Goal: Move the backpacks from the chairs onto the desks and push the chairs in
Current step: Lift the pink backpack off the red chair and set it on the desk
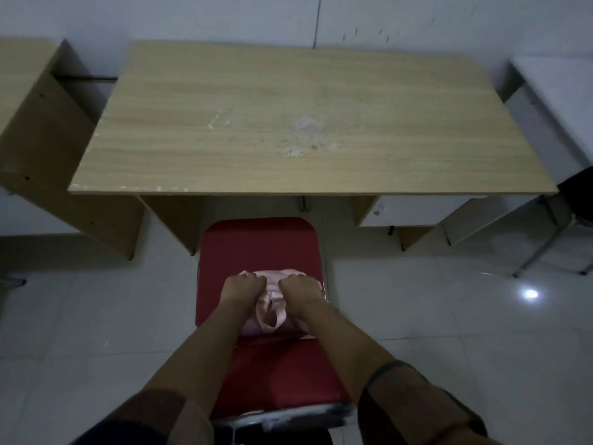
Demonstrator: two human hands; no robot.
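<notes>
hands [272,285] — soft pink backpack [279,311]

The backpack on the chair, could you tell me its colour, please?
Pale pink backpack, seen best in the head view.

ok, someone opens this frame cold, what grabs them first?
The red chair at bottom center, pulled out from the wooden desk, with a pink backpack on its seat. Left hand and right hand are both closed on the backpack's top. Next, the pale worn patch on the desk's surface, which fills the upper middle.
</notes>
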